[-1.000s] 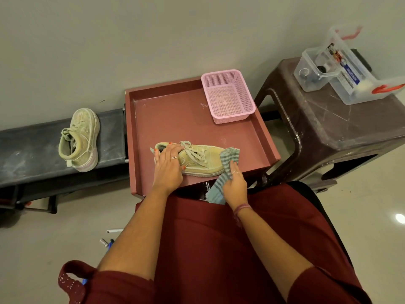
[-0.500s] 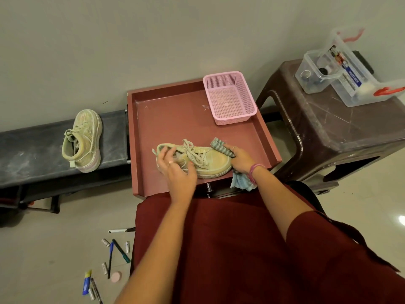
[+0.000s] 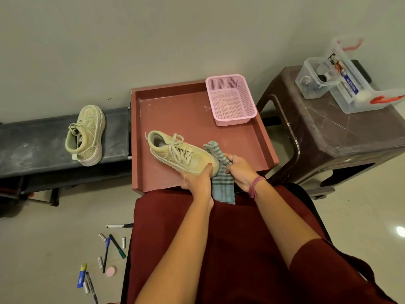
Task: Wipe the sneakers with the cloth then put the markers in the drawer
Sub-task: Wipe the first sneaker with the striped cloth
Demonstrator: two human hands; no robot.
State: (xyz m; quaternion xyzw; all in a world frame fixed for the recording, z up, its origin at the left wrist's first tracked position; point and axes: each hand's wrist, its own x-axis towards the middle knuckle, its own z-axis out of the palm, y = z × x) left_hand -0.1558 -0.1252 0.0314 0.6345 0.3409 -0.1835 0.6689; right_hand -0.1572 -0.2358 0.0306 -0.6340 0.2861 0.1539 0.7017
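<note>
1. far to the left of the left hand (image 3: 196, 179), a second pale green canvas sneaker (image 3: 86, 135) stands on a dark dusty bench (image 3: 32, 141), well apart from both hands.
2. below and to the left of the left hand, loose markers and pens (image 3: 110, 247) lie scattered on the pale floor (image 3: 54, 249), not yet gathered.
3. directly ahead of the left hand, the pale green lace-up canvas sneaker (image 3: 182, 151) lies in the shallow red-brown open drawer (image 3: 175, 110); its long axis runs from the heel at far left to the toe at near right.
4. the left hand grips the toe end, thumb on top and fingers curled under the sole edge.
5. just right of the left hand, the right hand (image 3: 240, 172) pinches the blue-grey striped cloth (image 3: 221, 174); one end stands up beside the toe and the other hangs over the dark red lap.
6. judgement: the toe lies between the hands, so the cloth hand is nearer and the wipe would run along the long axis toward the heel.
7. beyond the right hand, a pink perforated plastic basket (image 3: 231, 99) sits in the drawer's far corner.
</note>
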